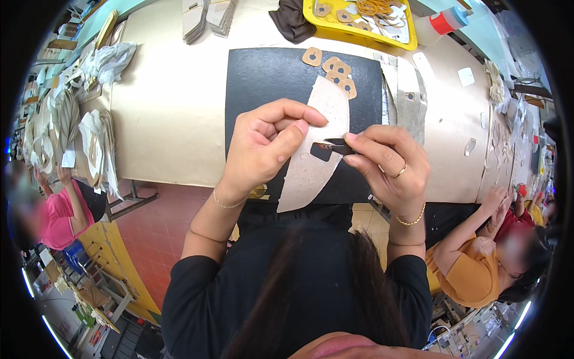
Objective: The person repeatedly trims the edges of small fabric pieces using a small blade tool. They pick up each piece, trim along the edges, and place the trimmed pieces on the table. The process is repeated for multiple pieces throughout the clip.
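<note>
My left hand (263, 137) pinches the upper left edge of a beige, curved sheet piece (317, 173) between thumb and fingers. The piece is raised a little over a black mat (257, 90) and has a squarish cutout near its middle. In my right hand (391, 158) is a small black hand tool (341, 147) with a shiny tip, either snips or tweezers; I cannot tell which. Its tip lies at the cutout's upper edge. Just past the piece, several small tan patches (312, 57) with dark keyhole-shaped holes lie on the mat's far edge.
A yellow tray (365, 33) of tan patches and cords stands at the back, beside a bottle with a red band (445, 23). Stacked grey pieces (206, 18) and a dark cloth (292, 21) lie far off. Grey strips (412, 102) are right of the mat. Co-workers sit left and right.
</note>
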The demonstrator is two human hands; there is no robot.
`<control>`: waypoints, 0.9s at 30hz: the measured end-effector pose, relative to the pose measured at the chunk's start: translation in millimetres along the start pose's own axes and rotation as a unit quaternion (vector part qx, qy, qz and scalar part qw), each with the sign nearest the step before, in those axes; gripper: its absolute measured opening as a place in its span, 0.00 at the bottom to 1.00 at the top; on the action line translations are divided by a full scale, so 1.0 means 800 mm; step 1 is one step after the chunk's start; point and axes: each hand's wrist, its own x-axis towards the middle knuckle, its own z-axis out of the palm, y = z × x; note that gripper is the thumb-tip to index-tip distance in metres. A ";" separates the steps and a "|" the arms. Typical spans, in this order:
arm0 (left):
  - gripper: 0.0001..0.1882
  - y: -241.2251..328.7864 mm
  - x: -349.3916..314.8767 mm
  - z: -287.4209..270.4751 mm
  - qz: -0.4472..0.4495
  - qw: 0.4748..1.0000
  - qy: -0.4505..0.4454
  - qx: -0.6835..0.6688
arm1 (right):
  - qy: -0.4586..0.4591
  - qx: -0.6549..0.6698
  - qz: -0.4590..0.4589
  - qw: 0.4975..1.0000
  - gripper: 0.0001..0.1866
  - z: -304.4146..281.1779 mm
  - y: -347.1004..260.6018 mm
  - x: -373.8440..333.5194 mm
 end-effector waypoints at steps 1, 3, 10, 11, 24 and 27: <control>0.10 0.001 0.000 0.001 0.005 1.000 0.001 -0.006 | 0.002 0.000 -0.004 1.000 0.16 0.000 0.000 0.000; 0.10 0.001 -0.001 0.003 0.006 1.000 -0.001 -0.005 | 0.001 0.000 -0.009 1.000 0.16 0.000 0.001 0.000; 0.10 0.006 -0.002 0.004 -0.015 1.000 -0.001 0.011 | -0.001 -0.015 -0.024 1.000 0.16 -0.002 0.001 -0.001; 0.10 0.007 -0.002 0.003 -0.019 1.000 -0.002 0.013 | -0.001 -0.016 -0.027 1.000 0.16 -0.002 0.001 -0.001; 0.10 0.011 -0.003 0.002 -0.026 1.000 -0.006 0.015 | -0.021 -0.027 -0.054 0.998 0.16 -0.006 -0.002 0.006; 0.10 0.012 -0.004 0.002 -0.031 0.999 -0.005 0.020 | -0.018 -0.018 -0.046 0.999 0.16 -0.006 -0.002 0.008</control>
